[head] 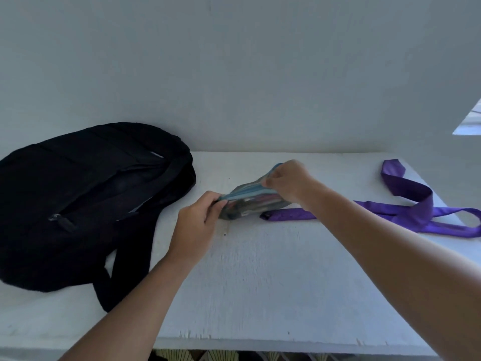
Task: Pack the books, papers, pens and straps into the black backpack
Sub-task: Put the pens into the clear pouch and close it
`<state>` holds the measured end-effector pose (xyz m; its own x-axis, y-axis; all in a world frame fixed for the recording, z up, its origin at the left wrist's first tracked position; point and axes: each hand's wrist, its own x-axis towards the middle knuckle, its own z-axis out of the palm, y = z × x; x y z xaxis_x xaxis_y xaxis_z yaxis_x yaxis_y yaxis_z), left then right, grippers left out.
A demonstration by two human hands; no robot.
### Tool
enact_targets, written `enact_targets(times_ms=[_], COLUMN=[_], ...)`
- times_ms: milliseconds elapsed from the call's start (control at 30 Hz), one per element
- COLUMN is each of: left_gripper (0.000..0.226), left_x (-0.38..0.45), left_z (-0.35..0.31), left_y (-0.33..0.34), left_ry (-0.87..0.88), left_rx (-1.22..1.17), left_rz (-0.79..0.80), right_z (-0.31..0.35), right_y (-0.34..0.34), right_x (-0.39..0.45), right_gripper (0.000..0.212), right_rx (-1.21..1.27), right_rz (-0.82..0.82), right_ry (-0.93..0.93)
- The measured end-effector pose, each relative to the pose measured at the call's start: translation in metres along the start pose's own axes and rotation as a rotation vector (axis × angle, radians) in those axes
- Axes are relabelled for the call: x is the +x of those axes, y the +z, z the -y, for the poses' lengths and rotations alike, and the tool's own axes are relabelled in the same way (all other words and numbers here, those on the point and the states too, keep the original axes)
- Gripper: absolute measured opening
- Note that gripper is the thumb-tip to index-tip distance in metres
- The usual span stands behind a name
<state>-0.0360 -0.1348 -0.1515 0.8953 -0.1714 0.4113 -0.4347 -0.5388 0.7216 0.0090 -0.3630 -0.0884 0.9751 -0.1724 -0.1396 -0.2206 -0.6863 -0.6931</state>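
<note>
Left hand (pixel 197 220) pinches near end of clear blue-trimmed plastic pen pouch (pixel 253 201); right hand (pixel 289 182) pinches top edge, likely working zip. Black fabric backpack (pixel 86 204) at nine o'clock, purple satin strap (pixel 406 204) at three o'clock, awaiting packing.

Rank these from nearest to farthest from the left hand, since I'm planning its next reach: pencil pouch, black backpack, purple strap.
1. Pencil pouch: pinched by the left hand at its near end.
2. Black backpack: just left.
3. Purple strap: to the right, beyond the pouch.
</note>
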Motion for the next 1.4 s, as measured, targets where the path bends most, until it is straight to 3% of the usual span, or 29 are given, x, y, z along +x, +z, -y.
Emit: enact_targets(times_ms=[167, 233, 367, 400, 500, 700, 833, 867, 933, 1000, 1067, 1133, 1233, 1333, 1400], left_gripper=[0.016, 0.036, 0.100, 0.103, 0.075, 0.065, 0.067, 0.068, 0.068, 0.066, 0.066, 0.070, 0.077, 0.074, 0.067], left_x=[0.029, 0.057, 0.102, 0.105, 0.101, 0.092, 0.090, 0.091, 0.092, 0.091, 0.085, 0.078, 0.067, 0.063, 0.064], left_z=[-0.009, -0.031, -0.062, -0.061, -0.046, -0.038, -0.045, -0.046, -0.049, -0.050, -0.051, -0.050, -0.044, -0.045, -0.043], left_y=[-0.023, -0.022, 0.021, 0.034, 0.058, 0.055, 0.054, 0.052, 0.047, 0.037, 0.025, 0.011, -0.024, -0.078, -0.114], left_ry=[-0.083, -0.072, -0.058, -0.076, -0.128, -0.091, -0.136, -0.134, -0.093, -0.006, 0.123, 0.250, 0.321, 0.098, -0.052], left_rx=[0.251, 0.375, 0.525, 0.549, 0.528, 0.532, 0.536, 0.548, 0.625, 0.721, 0.829, 0.933, 0.953, 0.759, 0.839], left_rz=[0.372, 0.491, 0.698, 0.745, 0.838, 0.774, 0.740, 0.691, 0.543, 0.355, 0.224, 0.161, 0.170, 0.335, 0.324], right_z=[-0.020, -0.023, -0.024, -0.027, -0.038, -0.067, -0.071, -0.068, -0.056, -0.038, -0.013, 0.007, 0.033, 0.052, 0.063], right_y=[-0.001, 0.003, 0.012, 0.013, 0.009, -0.017, -0.007, 0.001, 0.016, 0.031, 0.043, 0.057, 0.082, 0.107, 0.120], right_x=[-0.011, -0.015, -0.021, -0.023, -0.030, -0.029, -0.026, -0.025, -0.031, -0.031, -0.029, -0.025, -0.023, -0.029, -0.035], right_gripper=[0.033, 0.035, 0.024, 0.023, 0.025, 0.022, 0.015, 0.018, 0.045, 0.075, 0.092, 0.085, 0.060, 0.054, 0.060], right_rx=[-0.407, -0.410, -0.367, -0.348, -0.291, -0.114, -0.019, 0.089, 0.404, 0.761, 1.056, 1.247, 1.396, 1.460, 1.495], right_rz=[-0.103, -0.147, -0.221, -0.237, -0.262, -0.397, -0.444, -0.508, -0.592, -0.441, -0.102, 0.102, 0.146, 0.123, 0.132], right_ry=[-0.053, -0.050, -0.051, -0.043, 0.034, 0.182, 0.091, 0.066, 0.081, 0.181, 0.299, 0.290, 0.220, 0.248, 0.279])
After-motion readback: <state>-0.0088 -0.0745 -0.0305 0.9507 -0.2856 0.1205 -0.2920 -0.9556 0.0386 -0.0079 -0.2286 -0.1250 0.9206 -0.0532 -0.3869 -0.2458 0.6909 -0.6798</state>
